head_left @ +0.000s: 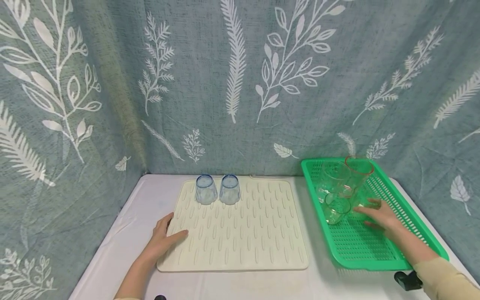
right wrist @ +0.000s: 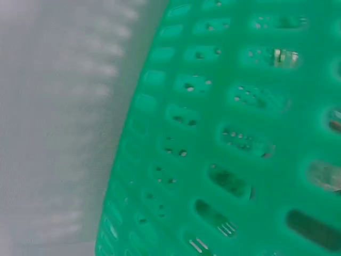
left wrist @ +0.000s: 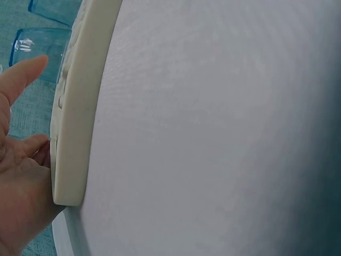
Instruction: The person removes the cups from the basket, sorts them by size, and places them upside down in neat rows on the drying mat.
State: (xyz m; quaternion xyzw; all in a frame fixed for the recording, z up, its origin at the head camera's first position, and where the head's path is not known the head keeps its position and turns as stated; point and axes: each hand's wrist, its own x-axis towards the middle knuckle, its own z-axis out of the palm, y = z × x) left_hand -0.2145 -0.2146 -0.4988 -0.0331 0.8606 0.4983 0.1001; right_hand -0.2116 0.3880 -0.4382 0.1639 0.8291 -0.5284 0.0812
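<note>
A person's right hand [head_left: 380,214], fingers apart, reaches beside clear drinking glasses [head_left: 336,204] inside a green perforated plastic basket [head_left: 371,264]; contact cannot be told. The left hand [head_left: 162,239], thumb spread from its fingers, rests against a cream ribbed mat [head_left: 240,237] bearing two blue-tinted glasses [head_left: 230,191].

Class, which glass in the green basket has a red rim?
The glass at the back right of the basket; its rim alone shows red.
</note>
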